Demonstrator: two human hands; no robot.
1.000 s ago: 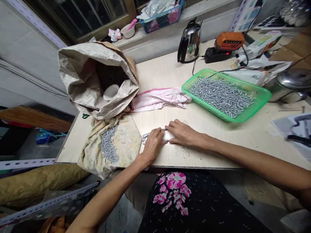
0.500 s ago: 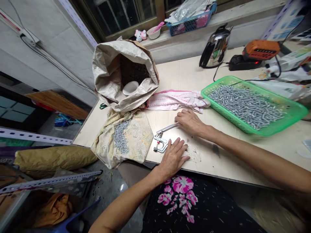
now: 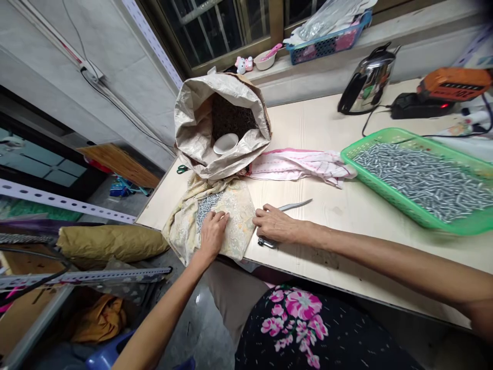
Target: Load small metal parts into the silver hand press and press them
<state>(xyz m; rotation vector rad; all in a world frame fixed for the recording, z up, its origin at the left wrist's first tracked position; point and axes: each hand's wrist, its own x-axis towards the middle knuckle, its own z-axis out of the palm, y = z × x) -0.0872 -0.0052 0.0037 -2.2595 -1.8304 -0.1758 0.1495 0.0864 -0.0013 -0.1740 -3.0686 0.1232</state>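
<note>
Left hand (image 3: 212, 232) lies flat, fingers together, on the pale patterned cloth (image 3: 236, 218), hiding some small silver screws (image 3: 204, 206). Right hand (image 3: 275, 225), loosely curled, covers the metal clamp tool (image 3: 287, 207); grip unclear.

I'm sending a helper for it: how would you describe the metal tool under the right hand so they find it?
Start at the big paper sack; a patterned cloth lies in front of it. Just right of that cloth, on the tabletop, partly under the right hand, lies the metal tool: one long thin handle, unlike the tiny loose metal pieces heaped nearby.
</note>
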